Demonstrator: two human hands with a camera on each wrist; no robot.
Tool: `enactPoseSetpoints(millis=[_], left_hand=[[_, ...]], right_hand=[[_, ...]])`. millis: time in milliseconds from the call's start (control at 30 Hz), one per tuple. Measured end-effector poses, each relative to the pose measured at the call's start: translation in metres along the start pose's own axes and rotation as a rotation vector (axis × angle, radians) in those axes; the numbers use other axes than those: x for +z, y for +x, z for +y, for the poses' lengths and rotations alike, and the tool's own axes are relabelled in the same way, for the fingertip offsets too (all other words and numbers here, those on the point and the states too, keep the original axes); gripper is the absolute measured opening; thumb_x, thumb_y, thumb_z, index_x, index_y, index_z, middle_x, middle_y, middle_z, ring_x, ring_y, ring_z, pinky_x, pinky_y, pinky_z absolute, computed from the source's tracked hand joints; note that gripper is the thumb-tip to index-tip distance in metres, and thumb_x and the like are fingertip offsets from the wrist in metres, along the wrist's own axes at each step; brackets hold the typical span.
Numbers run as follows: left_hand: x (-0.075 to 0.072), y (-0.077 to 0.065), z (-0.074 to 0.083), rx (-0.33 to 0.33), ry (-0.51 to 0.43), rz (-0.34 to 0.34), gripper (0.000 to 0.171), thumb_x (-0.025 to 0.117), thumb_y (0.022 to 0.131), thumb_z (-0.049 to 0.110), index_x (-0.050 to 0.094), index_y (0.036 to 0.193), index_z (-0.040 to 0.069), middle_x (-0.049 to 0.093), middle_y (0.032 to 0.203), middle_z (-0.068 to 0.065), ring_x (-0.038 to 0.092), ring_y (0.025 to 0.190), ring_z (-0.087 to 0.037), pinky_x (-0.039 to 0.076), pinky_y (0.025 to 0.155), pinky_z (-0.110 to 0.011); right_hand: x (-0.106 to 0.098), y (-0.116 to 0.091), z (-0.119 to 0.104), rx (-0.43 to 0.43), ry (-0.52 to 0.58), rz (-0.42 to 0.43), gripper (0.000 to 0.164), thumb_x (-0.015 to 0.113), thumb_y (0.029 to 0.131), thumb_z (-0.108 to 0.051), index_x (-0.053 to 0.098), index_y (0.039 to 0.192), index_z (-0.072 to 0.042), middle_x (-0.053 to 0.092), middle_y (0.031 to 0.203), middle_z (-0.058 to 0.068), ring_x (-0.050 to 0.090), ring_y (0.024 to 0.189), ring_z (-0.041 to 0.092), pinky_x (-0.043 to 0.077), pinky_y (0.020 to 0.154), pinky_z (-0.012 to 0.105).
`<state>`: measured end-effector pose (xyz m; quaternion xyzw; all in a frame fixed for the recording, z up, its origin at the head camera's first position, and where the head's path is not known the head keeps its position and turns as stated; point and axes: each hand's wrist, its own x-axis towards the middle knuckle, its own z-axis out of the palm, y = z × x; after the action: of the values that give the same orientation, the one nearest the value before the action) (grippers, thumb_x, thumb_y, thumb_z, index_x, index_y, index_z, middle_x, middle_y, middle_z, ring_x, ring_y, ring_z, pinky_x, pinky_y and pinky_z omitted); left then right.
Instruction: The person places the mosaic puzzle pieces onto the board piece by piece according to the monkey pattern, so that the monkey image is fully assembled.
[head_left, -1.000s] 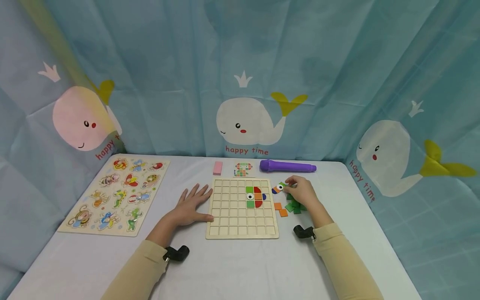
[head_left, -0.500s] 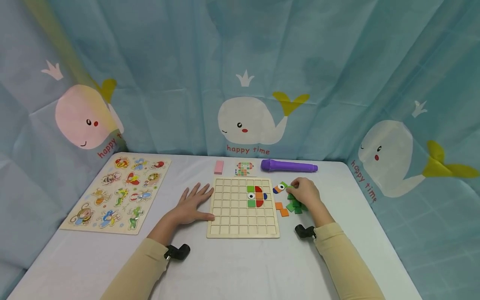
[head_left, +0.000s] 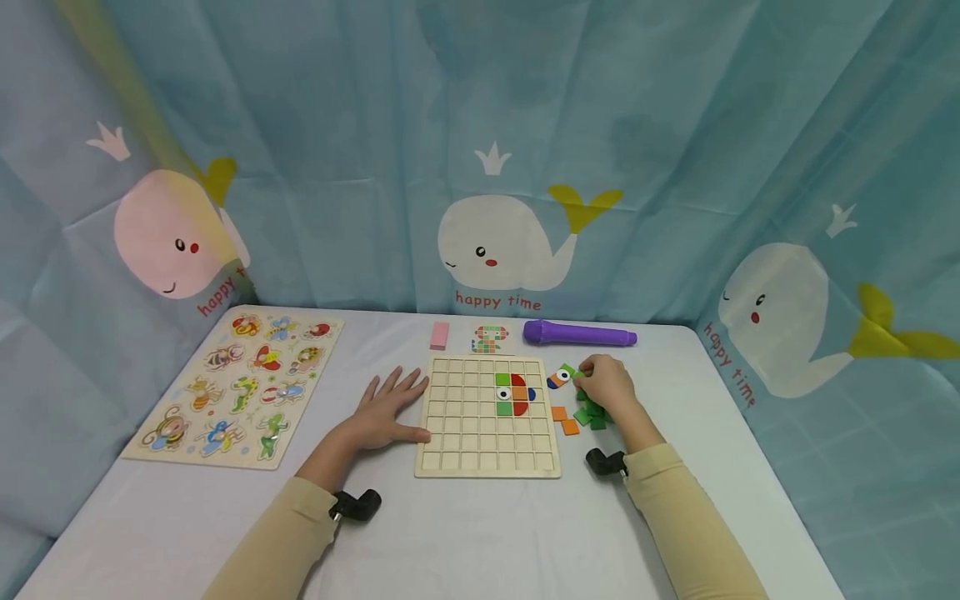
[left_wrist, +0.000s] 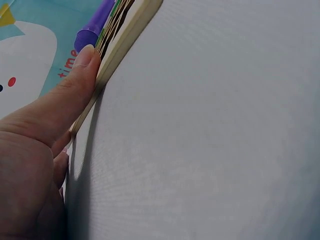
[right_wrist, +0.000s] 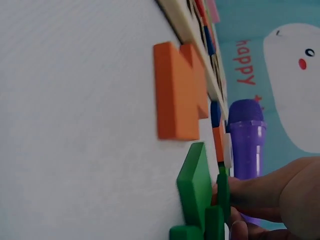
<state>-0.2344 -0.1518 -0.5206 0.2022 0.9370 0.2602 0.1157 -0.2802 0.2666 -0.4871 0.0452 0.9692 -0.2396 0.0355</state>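
Observation:
A wooden grid board (head_left: 450, 454) lies on the table, with several green, red, orange, blue and eye tiles set in its right part. My left hand (head_left: 384, 417) rests at its left edge with fingers spread; the thumb (left_wrist: 82, 75) touches the rim. Right of the board, my right hand (head_left: 609, 385) pinches a green tile (right_wrist: 223, 196) between thumb and fingertips, low over a pile of green tiles (head_left: 592, 414). Beside these fingers lies a short row with an eye tile (head_left: 562, 377). Two orange tiles (right_wrist: 175, 95) lie near the board's right edge.
A pattern card (head_left: 490, 338) and a pink block (head_left: 439, 336) sit behind the board. A purple microphone (head_left: 579, 333) lies at the back right. On the left is an insect puzzle board (head_left: 255, 367). A blue curtain (head_left: 337, 250) surrounds the table (head_left: 465, 542).
My right hand has drawn slightly right, away from the eye tile row, to the green tiles. The left hand stays on the board's edge. The head view has shifted a little.

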Motion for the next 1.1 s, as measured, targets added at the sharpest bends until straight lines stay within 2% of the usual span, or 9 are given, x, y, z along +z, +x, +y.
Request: enactPoseSetpoints(millis=[133, 233, 400, 500, 633, 700, 933, 1100], left_hand=[[0.000, 0.000, -0.001, -0.002, 0.001, 0.002, 0.111, 0.075, 0.075, 0.069, 0.027, 0.161, 0.018, 0.015, 0.170, -0.008, -0.003, 0.157, -0.037, -0.008, 0.123, -0.061], [0.001, 0.001, -0.002, 0.001, -0.002, 0.003, 0.111, 0.075, 0.075, 0.070, 0.027, 0.161, 0.018, 0.015, 0.170, -0.008, -0.003, 0.157, -0.037, -0.009, 0.123, -0.061], [0.002, 0.000, -0.002, 0.001, -0.010, 0.004, 0.111, 0.075, 0.075, 0.070, 0.028, 0.161, 0.018, 0.015, 0.170, -0.007, -0.003, 0.157, -0.037, -0.009, 0.123, -0.061], [0.003, 0.000, -0.002, -0.001, -0.014, 0.004, 0.111, 0.075, 0.075, 0.069, 0.028, 0.161, 0.018, 0.015, 0.170, -0.007, -0.003, 0.157, -0.037, -0.009, 0.123, -0.061], [0.002, -0.001, -0.003, 0.001, -0.016, 0.012, 0.110, 0.075, 0.076, 0.069, 0.028, 0.161, 0.018, 0.016, 0.170, -0.008, -0.002, 0.157, -0.037, -0.009, 0.123, -0.061], [0.002, -0.001, -0.003, 0.005, -0.016, 0.016, 0.109, 0.076, 0.076, 0.068, 0.028, 0.161, 0.017, 0.016, 0.170, -0.008, -0.002, 0.157, -0.037, -0.009, 0.122, -0.061], [0.003, 0.000, -0.004, 0.008, -0.007, 0.012, 0.111, 0.075, 0.075, 0.070, 0.028, 0.161, 0.018, 0.015, 0.170, -0.007, -0.002, 0.157, -0.037, -0.009, 0.123, -0.060], [0.003, 0.001, -0.003, 0.001, -0.001, 0.014, 0.112, 0.075, 0.074, 0.070, 0.028, 0.161, 0.018, 0.016, 0.170, -0.008, -0.002, 0.157, -0.037, -0.009, 0.123, -0.061]], right_hand=[[0.002, 0.002, 0.000, -0.009, 0.045, -0.026, 0.034, 0.073, 0.093, -0.018, 0.068, 0.122, 0.001, 0.071, 0.114, 0.018, 0.066, 0.100, 0.032, 0.054, 0.089, 0.047], [0.004, 0.002, 0.003, -0.012, 0.065, -0.019, 0.032, 0.070, 0.095, -0.019, 0.067, 0.121, 0.000, 0.070, 0.114, 0.019, 0.065, 0.099, 0.031, 0.054, 0.087, 0.047], [0.005, -0.001, 0.003, -0.040, 0.136, 0.073, 0.022, 0.069, 0.096, -0.022, 0.070, 0.109, -0.003, 0.070, 0.100, 0.014, 0.064, 0.083, 0.025, 0.053, 0.073, 0.039], [0.003, -0.003, -0.002, -0.051, 0.199, 0.123, 0.023, 0.069, 0.097, -0.024, 0.070, 0.110, -0.005, 0.070, 0.100, 0.014, 0.066, 0.077, 0.023, 0.053, 0.067, 0.034], [0.003, -0.004, -0.010, -0.075, 0.272, 0.160, 0.026, 0.069, 0.097, -0.024, 0.069, 0.114, -0.005, 0.069, 0.105, 0.016, 0.068, 0.082, 0.025, 0.054, 0.064, 0.031], [0.004, -0.005, -0.013, -0.087, 0.307, 0.167, 0.024, 0.071, 0.096, -0.024, 0.070, 0.112, -0.006, 0.070, 0.103, 0.016, 0.068, 0.081, 0.026, 0.054, 0.062, 0.031], [0.005, -0.009, -0.027, -0.091, 0.338, 0.125, 0.022, 0.074, 0.094, -0.025, 0.071, 0.106, -0.007, 0.071, 0.099, 0.012, 0.065, 0.089, 0.026, 0.054, 0.068, 0.032], [0.007, -0.010, -0.036, -0.097, 0.369, 0.071, 0.024, 0.073, 0.094, -0.027, 0.070, 0.108, -0.008, 0.071, 0.099, 0.011, 0.065, 0.087, 0.024, 0.053, 0.067, 0.030]])
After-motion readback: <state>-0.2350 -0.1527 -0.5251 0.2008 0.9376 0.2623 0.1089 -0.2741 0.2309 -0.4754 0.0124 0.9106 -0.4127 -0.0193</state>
